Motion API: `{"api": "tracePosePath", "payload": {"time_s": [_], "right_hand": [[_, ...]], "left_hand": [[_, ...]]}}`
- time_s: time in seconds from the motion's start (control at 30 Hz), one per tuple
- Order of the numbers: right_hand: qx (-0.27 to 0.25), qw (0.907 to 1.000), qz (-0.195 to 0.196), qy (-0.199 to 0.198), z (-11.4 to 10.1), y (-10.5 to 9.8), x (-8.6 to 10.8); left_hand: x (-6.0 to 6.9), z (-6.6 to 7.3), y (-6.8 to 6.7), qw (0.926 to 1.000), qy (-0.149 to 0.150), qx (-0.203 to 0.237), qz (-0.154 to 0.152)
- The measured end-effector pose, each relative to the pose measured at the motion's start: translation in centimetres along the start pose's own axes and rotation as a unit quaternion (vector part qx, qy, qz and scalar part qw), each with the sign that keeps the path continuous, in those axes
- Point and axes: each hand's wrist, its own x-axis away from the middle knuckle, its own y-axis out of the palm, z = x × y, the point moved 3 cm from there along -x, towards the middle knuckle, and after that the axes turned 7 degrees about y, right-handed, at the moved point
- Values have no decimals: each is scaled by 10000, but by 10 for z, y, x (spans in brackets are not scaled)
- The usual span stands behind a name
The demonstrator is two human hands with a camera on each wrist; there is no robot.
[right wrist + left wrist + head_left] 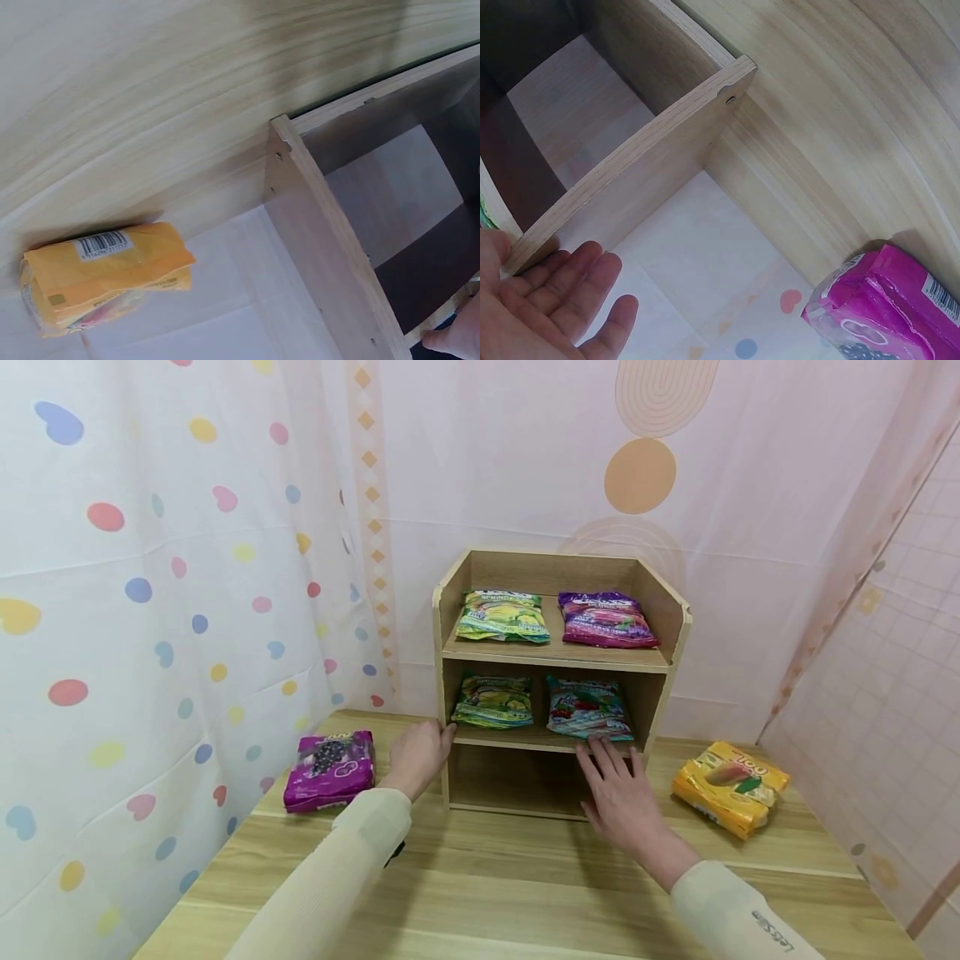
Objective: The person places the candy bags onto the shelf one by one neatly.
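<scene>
A person's left grip (418, 757) clasps the side of a wooden shelf unit (555, 574) at centre frame. The right grip (624, 800), fingers outstretched, touches the middle shelf (517, 743) near a teal packet (588, 707).

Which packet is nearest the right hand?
The teal packet, right side, middle shelf: the right hand touches the shelf edge just below it; the green packet beside it and the rest lie farther off.

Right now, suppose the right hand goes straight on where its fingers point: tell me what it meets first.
The right hand would likely meet the teal bag on the middle shelf, though depth at the shelf's edge is unclear.
</scene>
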Motion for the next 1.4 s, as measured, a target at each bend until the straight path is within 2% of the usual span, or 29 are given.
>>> {"api": "tracePosePath", "payload": {"time_s": [0.2,0.5,0.77,1.1,1.27,1.4], "right_hand": [[-97,9998,67,-130,3,3,5],[-624,9940,748,-496,14,7,20],[-901,9898,905,-632,22,8,33],[-838,9916,877,-454,40,13,50],[-578,9965,524,-285,57,14,56],[-520,9985,124,92,78,16,58]], "left_hand": [[-1,0,1,10000,11,-34,20],[-1,1,1,10000,33,-80,19],[0,0,-1,10000,20,-68,-10],[0,-1,0,10000,14,-73,11],[0,-1,0,10000,17,-76,14],[0,-1,-1,10000,4,-67,3]]}}
